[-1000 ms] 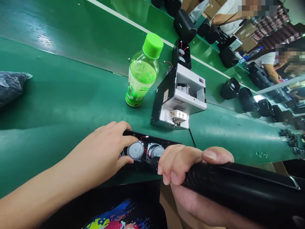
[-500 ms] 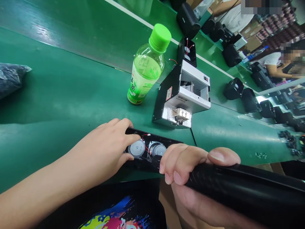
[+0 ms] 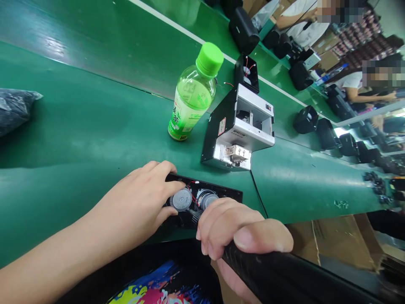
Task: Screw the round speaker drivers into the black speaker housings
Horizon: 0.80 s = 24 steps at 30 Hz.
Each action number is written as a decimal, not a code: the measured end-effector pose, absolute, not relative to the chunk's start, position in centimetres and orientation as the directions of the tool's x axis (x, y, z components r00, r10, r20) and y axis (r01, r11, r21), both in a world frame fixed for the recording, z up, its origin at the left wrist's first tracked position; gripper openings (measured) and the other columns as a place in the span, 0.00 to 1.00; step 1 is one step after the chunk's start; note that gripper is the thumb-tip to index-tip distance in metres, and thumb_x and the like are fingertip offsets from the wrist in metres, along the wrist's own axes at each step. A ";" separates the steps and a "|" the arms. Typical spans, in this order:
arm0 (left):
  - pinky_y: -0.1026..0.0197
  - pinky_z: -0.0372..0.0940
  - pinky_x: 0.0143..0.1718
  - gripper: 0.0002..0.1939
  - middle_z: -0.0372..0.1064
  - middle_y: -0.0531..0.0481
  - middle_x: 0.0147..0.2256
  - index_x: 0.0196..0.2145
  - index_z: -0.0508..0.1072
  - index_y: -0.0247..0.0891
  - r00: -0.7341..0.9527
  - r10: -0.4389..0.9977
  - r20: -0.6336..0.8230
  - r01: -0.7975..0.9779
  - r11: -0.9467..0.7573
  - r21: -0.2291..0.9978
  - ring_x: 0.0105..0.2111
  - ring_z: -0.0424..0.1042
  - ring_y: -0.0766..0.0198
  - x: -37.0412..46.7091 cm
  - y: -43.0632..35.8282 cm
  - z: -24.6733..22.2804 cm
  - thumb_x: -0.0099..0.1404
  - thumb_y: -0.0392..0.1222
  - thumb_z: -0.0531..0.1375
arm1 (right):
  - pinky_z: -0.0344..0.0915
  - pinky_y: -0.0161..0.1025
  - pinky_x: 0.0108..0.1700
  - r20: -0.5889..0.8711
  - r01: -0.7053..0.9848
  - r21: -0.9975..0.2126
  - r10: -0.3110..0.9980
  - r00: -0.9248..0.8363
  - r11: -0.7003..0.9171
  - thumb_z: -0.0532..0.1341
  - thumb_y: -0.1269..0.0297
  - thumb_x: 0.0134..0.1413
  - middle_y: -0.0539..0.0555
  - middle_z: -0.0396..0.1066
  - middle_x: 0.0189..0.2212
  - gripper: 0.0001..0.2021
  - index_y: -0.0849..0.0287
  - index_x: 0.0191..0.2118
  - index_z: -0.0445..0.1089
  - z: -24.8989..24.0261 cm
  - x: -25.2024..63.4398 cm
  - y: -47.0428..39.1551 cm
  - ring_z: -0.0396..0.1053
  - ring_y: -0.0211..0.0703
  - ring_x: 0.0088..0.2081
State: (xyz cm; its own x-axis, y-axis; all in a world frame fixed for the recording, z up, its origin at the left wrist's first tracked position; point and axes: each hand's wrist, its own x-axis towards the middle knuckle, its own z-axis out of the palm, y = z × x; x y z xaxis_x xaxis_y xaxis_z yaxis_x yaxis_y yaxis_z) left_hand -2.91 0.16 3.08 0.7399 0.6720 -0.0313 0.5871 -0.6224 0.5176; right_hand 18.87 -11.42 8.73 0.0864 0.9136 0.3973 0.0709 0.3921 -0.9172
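Note:
A black panel (image 3: 229, 193) with two round grey speaker drivers and thin red wires lies on the green table near its front edge. My left hand (image 3: 147, 194) grips the panel's left end, thumb and fingers around the left driver (image 3: 181, 199). My right hand (image 3: 234, 228) is wrapped round a thick black power screwdriver (image 3: 294, 274), its ribbed front end (image 3: 196, 216) down at the panel beside the right driver (image 3: 207, 197). The tool's tip is too dark to make out.
A green-capped bottle (image 3: 193, 97) and a silver-black machine (image 3: 242, 131) stand behind the panel. A dark plastic bag (image 3: 15, 109) lies at the left. Black speaker housings (image 3: 305, 119) line the far belt. Two people sit beyond; a cardboard box (image 3: 338, 240) is at the right.
My right hand and the black tool have shifted left and tilted more steeply, uncovering the panel's right end. My left hand keeps its hold. The view has moved slightly.

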 end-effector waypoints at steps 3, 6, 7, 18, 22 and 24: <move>0.27 0.86 0.62 0.27 0.84 0.39 0.64 0.61 0.94 0.51 0.735 0.678 -0.009 0.575 -0.617 0.536 0.60 0.85 0.32 -2.9 0.1 3.0 0.65 0.35 0.82 | 0.89 0.48 0.36 0.411 0.069 -0.911 0.902 0.129 0.406 0.66 0.52 0.93 0.44 0.86 0.29 0.14 0.29 0.67 0.89 7.9 18.6 -11.8 0.83 0.47 0.26; 0.28 0.86 0.62 0.27 0.85 0.39 0.65 0.59 0.94 0.52 0.732 0.681 -0.012 0.579 -0.613 0.538 0.61 0.86 0.32 -2.9 0.1 3.1 0.65 0.35 0.83 | 0.86 0.48 0.36 0.412 0.015 -0.910 0.901 0.133 0.414 0.66 0.51 0.93 0.45 0.85 0.30 0.10 0.33 0.62 0.87 6.8 18.0 -11.5 0.82 0.47 0.25; 0.28 0.87 0.61 0.26 0.85 0.39 0.65 0.59 0.94 0.52 0.733 0.681 -0.014 0.580 -0.613 0.536 0.61 0.86 0.32 -2.9 0.1 3.1 0.65 0.35 0.83 | 0.83 0.46 0.34 0.431 -0.017 -0.899 0.893 0.127 0.437 0.67 0.51 0.91 0.44 0.82 0.28 0.07 0.35 0.60 0.85 6.5 17.7 -11.2 0.79 0.46 0.24; 0.30 0.90 0.55 0.22 0.87 0.41 0.61 0.58 0.94 0.54 0.733 0.673 0.095 0.522 -0.647 0.556 0.55 0.90 0.36 -4.0 0.7 1.5 0.67 0.41 0.80 | 0.81 0.49 0.26 0.418 -0.071 -0.884 0.849 0.324 0.462 0.66 0.23 0.83 0.44 0.82 0.28 0.34 0.39 0.73 0.88 10.2 19.9 -10.4 0.76 0.49 0.21; 0.29 0.91 0.51 0.21 0.87 0.43 0.60 0.56 0.94 0.56 0.720 0.680 0.140 0.500 -0.648 0.575 0.53 0.92 0.35 -3.7 0.8 0.6 0.66 0.43 0.81 | 0.84 0.47 0.33 0.546 0.109 -0.823 0.724 0.422 0.557 0.73 0.22 0.76 0.44 0.82 0.27 0.28 0.38 0.57 0.92 14.1 24.5 -6.3 0.79 0.46 0.25; 0.30 0.91 0.51 0.21 0.88 0.43 0.61 0.55 0.93 0.56 0.717 0.676 0.169 0.481 -0.656 0.582 0.53 0.92 0.35 -3.2 0.5 0.2 0.65 0.43 0.81 | 0.82 0.44 0.31 0.637 0.172 -0.757 0.652 0.411 0.630 0.76 0.20 0.71 0.44 0.81 0.27 0.29 0.40 0.53 0.91 14.5 26.2 -3.7 0.78 0.45 0.25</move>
State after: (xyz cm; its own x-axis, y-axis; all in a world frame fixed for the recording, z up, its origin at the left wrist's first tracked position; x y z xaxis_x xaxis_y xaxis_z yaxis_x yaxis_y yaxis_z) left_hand -3.19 0.48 0.25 0.7171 0.6762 0.1690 0.4810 -0.6556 0.5821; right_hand 26.17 -3.67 14.52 0.4109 0.6525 0.6368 0.1724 0.6302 -0.7570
